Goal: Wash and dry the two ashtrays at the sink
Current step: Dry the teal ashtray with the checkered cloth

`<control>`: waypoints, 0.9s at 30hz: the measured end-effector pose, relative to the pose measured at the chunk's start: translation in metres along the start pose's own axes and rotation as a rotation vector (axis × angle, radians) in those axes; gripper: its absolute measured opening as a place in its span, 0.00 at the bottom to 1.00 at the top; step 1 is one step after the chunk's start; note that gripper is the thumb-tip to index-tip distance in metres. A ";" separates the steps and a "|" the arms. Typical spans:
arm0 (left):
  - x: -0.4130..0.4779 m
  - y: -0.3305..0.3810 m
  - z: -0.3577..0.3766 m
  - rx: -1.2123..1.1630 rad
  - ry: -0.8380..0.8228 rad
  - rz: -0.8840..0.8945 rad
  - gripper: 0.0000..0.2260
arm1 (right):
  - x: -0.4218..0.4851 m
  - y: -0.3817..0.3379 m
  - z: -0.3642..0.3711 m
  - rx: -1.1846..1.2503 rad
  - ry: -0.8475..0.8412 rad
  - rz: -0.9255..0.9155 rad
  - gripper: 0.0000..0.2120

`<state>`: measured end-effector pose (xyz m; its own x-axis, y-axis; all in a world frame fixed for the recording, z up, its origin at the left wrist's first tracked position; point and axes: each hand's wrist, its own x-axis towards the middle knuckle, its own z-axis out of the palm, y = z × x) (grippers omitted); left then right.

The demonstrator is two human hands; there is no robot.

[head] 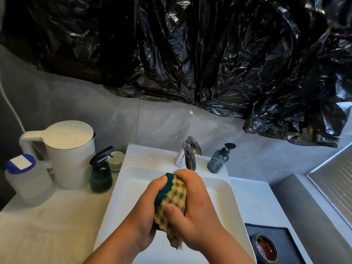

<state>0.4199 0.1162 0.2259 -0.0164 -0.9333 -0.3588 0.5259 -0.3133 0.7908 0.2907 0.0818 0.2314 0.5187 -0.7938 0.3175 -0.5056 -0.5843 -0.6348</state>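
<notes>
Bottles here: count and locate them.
3: clear plastic blue-capped bottle, far left; dark green spray bottle, beside white kettle; blue pump bottle, right of chrome tap. Others possibly hidden.

Green ashtray (162,193) half-wrapped in checked cloth (176,196); amber ashtray (265,248) on dark tray (282,233).

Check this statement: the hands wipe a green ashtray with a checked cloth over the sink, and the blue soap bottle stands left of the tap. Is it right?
Not quite: the head view shows the blue soap bottle right of the tap; the rest holds.
</notes>
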 end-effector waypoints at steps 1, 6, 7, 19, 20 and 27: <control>0.000 0.000 0.000 0.027 0.004 0.014 0.21 | 0.002 0.000 -0.001 0.045 0.002 0.042 0.22; -0.001 0.000 0.000 0.146 0.028 0.132 0.10 | 0.015 0.001 0.000 0.456 0.049 0.384 0.22; -0.001 0.000 0.002 0.169 0.036 0.151 0.09 | 0.018 -0.001 0.001 0.560 0.061 0.475 0.24; -0.001 0.004 0.011 -0.265 0.137 -0.010 0.22 | -0.002 -0.019 0.033 0.556 0.093 0.503 0.27; 0.001 0.004 0.010 -0.288 0.144 -0.019 0.22 | -0.004 -0.023 0.031 0.473 0.067 0.437 0.27; 0.006 0.003 0.011 -0.346 0.222 -0.053 0.22 | -0.006 -0.014 0.027 0.132 -0.035 0.362 0.45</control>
<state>0.4120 0.1082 0.2316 0.1127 -0.8449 -0.5229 0.7850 -0.2469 0.5682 0.3128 0.0991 0.2194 0.3478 -0.9370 0.0335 -0.5681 -0.2390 -0.7875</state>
